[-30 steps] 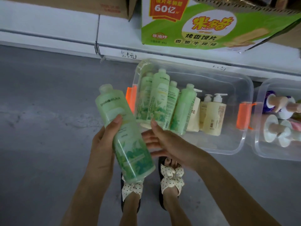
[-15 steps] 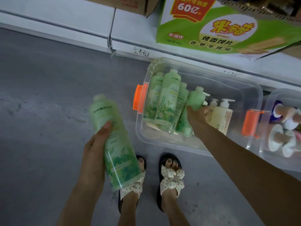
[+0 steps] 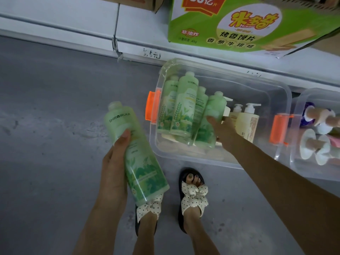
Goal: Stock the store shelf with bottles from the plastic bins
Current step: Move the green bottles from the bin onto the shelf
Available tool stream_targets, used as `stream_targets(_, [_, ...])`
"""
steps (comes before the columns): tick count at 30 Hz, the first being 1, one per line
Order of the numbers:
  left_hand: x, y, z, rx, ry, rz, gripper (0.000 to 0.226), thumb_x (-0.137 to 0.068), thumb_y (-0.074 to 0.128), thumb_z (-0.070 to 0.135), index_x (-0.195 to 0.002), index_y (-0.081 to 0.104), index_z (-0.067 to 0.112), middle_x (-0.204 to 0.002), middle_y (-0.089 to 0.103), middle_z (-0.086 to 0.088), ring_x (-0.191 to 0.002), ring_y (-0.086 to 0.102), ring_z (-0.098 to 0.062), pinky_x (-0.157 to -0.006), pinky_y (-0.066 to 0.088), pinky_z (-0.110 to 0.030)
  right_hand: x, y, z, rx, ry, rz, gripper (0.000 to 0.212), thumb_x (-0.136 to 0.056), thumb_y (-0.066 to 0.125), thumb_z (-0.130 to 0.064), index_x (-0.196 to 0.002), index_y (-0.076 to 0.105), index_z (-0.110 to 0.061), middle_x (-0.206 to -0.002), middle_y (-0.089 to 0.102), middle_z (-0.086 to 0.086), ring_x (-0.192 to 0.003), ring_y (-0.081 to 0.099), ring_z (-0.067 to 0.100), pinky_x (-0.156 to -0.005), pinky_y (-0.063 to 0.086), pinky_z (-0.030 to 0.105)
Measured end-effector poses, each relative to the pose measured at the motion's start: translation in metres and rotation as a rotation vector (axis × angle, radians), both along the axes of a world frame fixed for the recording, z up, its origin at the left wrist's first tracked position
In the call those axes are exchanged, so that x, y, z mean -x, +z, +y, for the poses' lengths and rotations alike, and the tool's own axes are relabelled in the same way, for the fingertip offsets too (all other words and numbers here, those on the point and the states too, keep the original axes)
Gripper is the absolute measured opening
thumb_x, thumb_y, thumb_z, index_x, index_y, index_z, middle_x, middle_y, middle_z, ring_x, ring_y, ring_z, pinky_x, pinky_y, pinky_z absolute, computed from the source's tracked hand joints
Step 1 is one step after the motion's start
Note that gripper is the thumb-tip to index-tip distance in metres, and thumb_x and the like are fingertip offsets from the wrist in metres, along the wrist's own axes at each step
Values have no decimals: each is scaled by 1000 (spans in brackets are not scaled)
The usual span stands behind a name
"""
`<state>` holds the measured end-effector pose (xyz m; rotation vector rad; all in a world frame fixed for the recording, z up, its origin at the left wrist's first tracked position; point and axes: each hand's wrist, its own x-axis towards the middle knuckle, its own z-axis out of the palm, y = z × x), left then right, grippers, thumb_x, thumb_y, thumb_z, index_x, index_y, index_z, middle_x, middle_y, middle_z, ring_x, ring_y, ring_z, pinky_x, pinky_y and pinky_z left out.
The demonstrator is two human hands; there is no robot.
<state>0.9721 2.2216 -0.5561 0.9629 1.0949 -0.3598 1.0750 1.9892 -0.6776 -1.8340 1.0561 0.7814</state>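
A person's left hand (image 3: 114, 162) grips a green bottle (image 3: 137, 155) while the right hand (image 3: 222, 129), inside the clear plastic bin (image 3: 266, 96) just beyond, curls around a second green bottle (image 3: 216, 105).

Green bottles (image 3: 185, 107) inside clear plastic bin (image 3: 266, 96).

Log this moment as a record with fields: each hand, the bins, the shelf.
left hand: holds a green bottle above the floor
right hand: grips the rightmost green bottle inside the clear bin
bin contents: three more green bottles, cream pump bottles
second bin: right of the first, partly in view
shelf: green carton on it
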Motion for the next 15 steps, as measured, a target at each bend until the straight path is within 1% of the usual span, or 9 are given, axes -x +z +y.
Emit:
stream_targets(1, [-1,2,-1,-1,2,-5,39,-63,70,52,-89,67,23,-82,69,-4,-67,67,-17,-66,52,-34,3,7,-3,-109,-99,-4,50,-87,66,-29,-125,44,-7,-118,61,12,-101,63,28,-85,54,47])
stream_targets(3, [-4,10,-3,-4,0,-14,40,-63,62,51,-90,65,22,-79,69,-3,-65,67,-17,-69,51,-35,9,29,-7,-339,-263,-25,49,-88,64,-26,-129,46,-6,-115,64,12,-97,66,26,-77,57,44])
stream_targets(5, [-7,21,-6,-18,-13,-14,41,-62,60,52,-90,65,22,-76,69,-1,-64,67,-15,-69,50,-35,12,58,-7,-531,-309,-35,43,-89,61,-22,-127,52,-5,-108,66,11,-91,68,22,-69,59,37])
stream_targets(6, [-9,27,-7,-18,-16,-15,41,-62,60,52,-90,65,23,-76,69,-1,-64,67,-15,-69,50,-35,13,73,-6,-617,-310,-33,44,-87,61,-23,-127,53,-6,-110,66,11,-93,67,22,-70,58,36])
stream_targets(7, [-12,34,-8,-10,-14,-12,42,-62,60,53,-91,65,23,-76,68,-1,-64,66,-15,-69,50,-35,15,88,-5,-705,-301,-30,50,-84,62,-25,-129,52,-7,-117,64,12,-99,66,24,-74,58,37])
stream_targets(9, [-18,52,-10,20,-13,-1,45,-60,60,53,-91,64,21,-75,68,-1,-61,65,-15,-65,51,-33,16,119,-2,-910,-268,-20,68,-75,73,-29,-135,48,-8,-131,57,14,-116,59,29,-87,54,42])
stream_targets(10, [-21,62,-10,36,-13,-8,45,-60,60,53,-90,64,20,-74,67,-2,-59,65,-15,-61,52,-32,15,135,0,-1016,-258,-19,75,-70,78,-30,-135,49,-9,-132,57,14,-118,57,30,-88,53,44])
stream_targets(12, [-29,84,-11,67,-14,-37,42,-63,58,52,-88,64,19,-70,67,-2,-55,63,-14,-54,54,-29,9,164,6,-1151,-222,-37,75,-61,84,-33,-128,57,-10,-125,61,12,-112,61,28,-85,53,44])
stream_targets(15, [-38,119,-13,103,-16,-75,43,-66,57,53,-90,64,18,-70,66,-2,-53,63,-14,-51,54,-27,-3,208,19,-1219,-181,-84,69,-55,86,-43,-114,69,-13,-115,66,11,-102,66,26,-81,55,41])
